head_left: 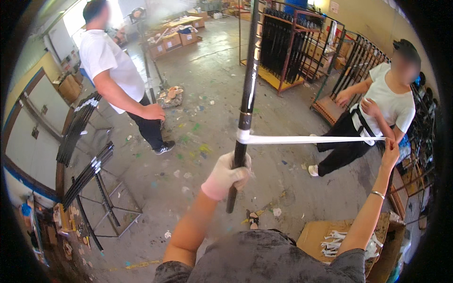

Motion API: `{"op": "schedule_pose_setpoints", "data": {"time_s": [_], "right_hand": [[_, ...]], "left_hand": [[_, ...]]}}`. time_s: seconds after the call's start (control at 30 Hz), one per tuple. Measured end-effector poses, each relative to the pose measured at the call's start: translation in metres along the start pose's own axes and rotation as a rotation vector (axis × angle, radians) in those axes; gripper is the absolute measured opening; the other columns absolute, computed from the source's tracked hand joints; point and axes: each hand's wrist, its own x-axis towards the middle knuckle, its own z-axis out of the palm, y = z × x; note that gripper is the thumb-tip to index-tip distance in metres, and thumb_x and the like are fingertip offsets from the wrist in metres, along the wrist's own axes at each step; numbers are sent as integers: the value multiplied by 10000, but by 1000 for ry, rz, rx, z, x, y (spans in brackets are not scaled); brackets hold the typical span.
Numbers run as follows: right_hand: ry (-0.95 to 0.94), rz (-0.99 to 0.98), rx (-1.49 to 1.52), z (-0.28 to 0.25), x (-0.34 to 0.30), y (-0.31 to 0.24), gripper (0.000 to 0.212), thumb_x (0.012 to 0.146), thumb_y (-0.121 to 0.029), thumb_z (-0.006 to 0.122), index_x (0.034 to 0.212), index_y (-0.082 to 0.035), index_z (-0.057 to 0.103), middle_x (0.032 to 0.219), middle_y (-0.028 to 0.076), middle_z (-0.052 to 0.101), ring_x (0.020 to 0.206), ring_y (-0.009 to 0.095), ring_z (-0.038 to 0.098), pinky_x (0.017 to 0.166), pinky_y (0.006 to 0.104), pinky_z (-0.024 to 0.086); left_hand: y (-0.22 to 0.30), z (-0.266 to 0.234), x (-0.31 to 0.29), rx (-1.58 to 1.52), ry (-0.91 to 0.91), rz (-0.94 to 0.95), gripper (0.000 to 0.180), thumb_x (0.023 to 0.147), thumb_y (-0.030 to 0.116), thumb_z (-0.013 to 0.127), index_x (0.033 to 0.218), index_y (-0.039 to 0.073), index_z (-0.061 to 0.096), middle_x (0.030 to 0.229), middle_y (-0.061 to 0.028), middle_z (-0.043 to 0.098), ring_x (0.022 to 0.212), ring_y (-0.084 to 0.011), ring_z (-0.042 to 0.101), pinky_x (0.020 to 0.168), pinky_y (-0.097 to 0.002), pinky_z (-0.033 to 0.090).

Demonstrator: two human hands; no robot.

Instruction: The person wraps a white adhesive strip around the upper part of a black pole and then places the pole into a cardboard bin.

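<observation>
My left hand [224, 176], in a white glove, is wrapped around a long black pole [248, 96] just above its lower end. The pole stands nearly upright, carries pale markings, and runs out of the top of the view. Above that hand, a white strip [311, 140] goes round the pole and stretches almost level to the right. Its far end is pinched in the fingers of my bare right hand [389, 153], at the end of an outstretched arm with a bracelet on the wrist.
Near my right arm stands a cardboard box [309, 236] with loose white strips [337, 241]. Black poles [78, 127] lie on metal racks at left. One person [115, 70] stands ahead left, another [387, 104] at right. A wheeled rack [288, 52] of black poles stands behind.
</observation>
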Motion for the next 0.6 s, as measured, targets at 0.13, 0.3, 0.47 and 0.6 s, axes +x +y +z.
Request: {"op": "schedule_pose_setpoints", "data": {"time_s": [0.13, 0.3, 0.47, 0.6], "right_hand": [[-48, -50, 73, -31, -21, 0, 188, 923, -180, 647, 921, 8, 654, 805, 18, 611, 751, 103, 527, 709, 257, 447], [-42, 17, -12, -55, -26, -35, 199, 933, -197, 640, 932, 1, 657, 799, 14, 592, 750, 101, 511, 713, 254, 441], [-10, 25, -43, -82, -14, -16, 219, 932, -216, 644, 940, 2, 658, 825, 16, 595, 751, 108, 510, 714, 258, 441], [24, -7, -118, -107, 1, -1, 216, 933, -212, 641, 940, 2, 660, 816, 14, 596, 741, 108, 509, 706, 260, 441]], "left_hand": [[1, 5, 18, -306, -83, 175, 220, 831, 120, 651, 946, 15, 494, 666, -35, 514, 538, -112, 489, 484, -255, 390], [3, 8, 26, 6, -66, 313, 411, 904, 276, 594, 1142, -41, 487, 693, -43, 533, 553, -122, 511, 511, -264, 443], [3, 6, 30, -227, -142, 193, 302, 866, 161, 637, 1067, 25, 457, 700, -53, 546, 549, -140, 535, 501, -263, 461], [-1, 11, 36, 51, 18, 310, 409, 895, 211, 621, 1169, -40, 449, 697, -51, 546, 511, -123, 508, 493, -239, 459]]}}
